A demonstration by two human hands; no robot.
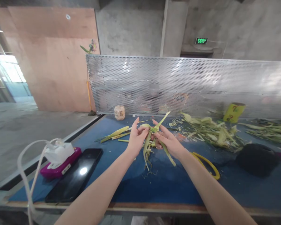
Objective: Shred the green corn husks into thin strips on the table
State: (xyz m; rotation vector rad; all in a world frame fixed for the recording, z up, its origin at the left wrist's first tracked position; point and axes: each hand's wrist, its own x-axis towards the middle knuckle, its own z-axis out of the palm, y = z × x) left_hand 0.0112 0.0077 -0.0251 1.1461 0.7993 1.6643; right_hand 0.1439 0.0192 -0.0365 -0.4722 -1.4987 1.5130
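Note:
Both my hands meet above the blue table top [164, 184], holding a green leafy stalk [152, 134] between them. My left hand [136, 137] pinches its left side with thumb and fingers. My right hand [167, 139] grips it from the right, fingers curled round the leaves. Long leaves and pale stringy roots hang down from the stalk towards the table. Loose green stalks [114, 134] lie just left of my left hand.
A heap of green trimmings [210, 131] lies at the back right, with a yellow-green cup [234, 112] and a perforated metal screen [189, 84] behind. A yellow ring [208, 165], a black object [257, 159], a phone [77, 178], a purple box [61, 165] and a small jar [119, 112] are on the table.

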